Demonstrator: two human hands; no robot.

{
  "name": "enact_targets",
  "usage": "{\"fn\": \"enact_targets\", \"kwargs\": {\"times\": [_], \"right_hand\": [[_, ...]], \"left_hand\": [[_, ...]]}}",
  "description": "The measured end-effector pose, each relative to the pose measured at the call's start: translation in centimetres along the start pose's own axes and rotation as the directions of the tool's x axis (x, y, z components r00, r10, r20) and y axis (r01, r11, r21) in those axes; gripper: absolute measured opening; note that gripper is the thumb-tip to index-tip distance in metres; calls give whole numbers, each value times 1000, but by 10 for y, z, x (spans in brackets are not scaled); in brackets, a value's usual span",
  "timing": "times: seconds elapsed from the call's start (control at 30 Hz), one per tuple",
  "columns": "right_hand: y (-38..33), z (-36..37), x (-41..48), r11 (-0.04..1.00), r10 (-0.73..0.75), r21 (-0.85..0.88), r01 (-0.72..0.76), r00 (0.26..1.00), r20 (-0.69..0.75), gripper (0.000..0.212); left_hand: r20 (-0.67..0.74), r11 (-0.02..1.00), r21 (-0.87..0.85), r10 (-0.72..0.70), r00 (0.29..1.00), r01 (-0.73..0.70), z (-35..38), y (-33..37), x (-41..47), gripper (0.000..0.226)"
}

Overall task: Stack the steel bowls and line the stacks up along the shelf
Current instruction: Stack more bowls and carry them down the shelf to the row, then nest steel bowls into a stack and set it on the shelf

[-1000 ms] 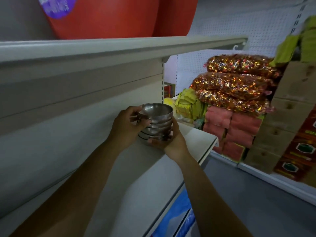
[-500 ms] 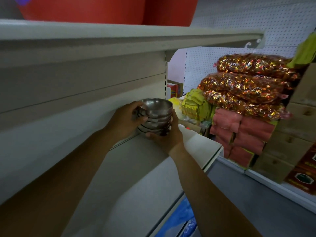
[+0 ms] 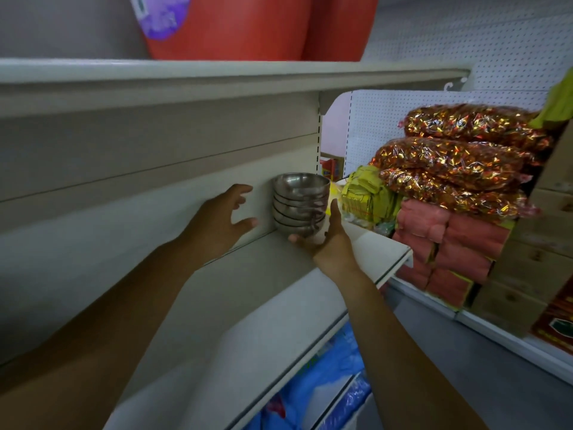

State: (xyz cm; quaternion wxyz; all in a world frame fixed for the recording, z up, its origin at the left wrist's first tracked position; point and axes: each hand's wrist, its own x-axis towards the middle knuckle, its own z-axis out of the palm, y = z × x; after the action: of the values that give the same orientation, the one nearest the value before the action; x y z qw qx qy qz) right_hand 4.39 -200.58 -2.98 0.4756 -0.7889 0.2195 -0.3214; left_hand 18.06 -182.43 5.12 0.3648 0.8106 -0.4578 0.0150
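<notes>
bowl stack (image 3: 300,201): upright at shelf (image 3: 248,305) rear | right hand (image 3: 327,240): fingers cup its base | left hand (image 3: 221,220): fingers spread wide, just beside, not touching

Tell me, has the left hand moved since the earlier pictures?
Yes. The left hand has let go of the bowl stack and drawn leftward, away from the slotted upright; its fingers are spread.
</notes>
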Motion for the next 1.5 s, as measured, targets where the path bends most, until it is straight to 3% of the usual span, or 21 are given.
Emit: {"fn": "enact_targets", "kwargs": {"times": [0.07, 0.17, 0.43, 0.57, 0.83, 1.07, 1.37, 1.5], "right_hand": [[-7, 2, -15, 999, 5, 43, -1, 997, -79, 104], [-28, 6, -45, 999, -23, -40, 18, 994, -108, 108], [-83, 37, -166, 984, 0, -176, 3, 1000, 20, 94], [-116, 73, -232, 985, -53, -159, 69, 993, 107, 86], [-196, 158, -337, 959, -216, -110, 260, 927, 306, 72], [-275, 243, -407, 895, -394, 8, 446, 782, 483, 62], [-350, 365, -507, 822, -505, 252, 511, 448, 738, 67], [-389, 418, -558, 772, -558, 338, 538, 320, 766, 61]], "left_hand": [[-18, 1000, 19, -6, 1000, 7, -13, 1, -23, 65], [-28, 998, 48, -37, 999, 38, -31, 3, -63, 69], [-88, 989, 99, -104, 991, 113, -89, 11, -213, 64], [-158, 985, 146, -64, 985, 87, -126, 14, -298, 66], [-378, 951, 173, -177, 909, 258, -203, 2, -455, 61], [-610, 855, 167, -302, 732, 492, -274, -20, -579, 58], [-799, 597, -47, -503, 328, 801, -345, -33, -755, 55], [-815, 470, -47, -528, 239, 881, -370, -30, -823, 54]]}}
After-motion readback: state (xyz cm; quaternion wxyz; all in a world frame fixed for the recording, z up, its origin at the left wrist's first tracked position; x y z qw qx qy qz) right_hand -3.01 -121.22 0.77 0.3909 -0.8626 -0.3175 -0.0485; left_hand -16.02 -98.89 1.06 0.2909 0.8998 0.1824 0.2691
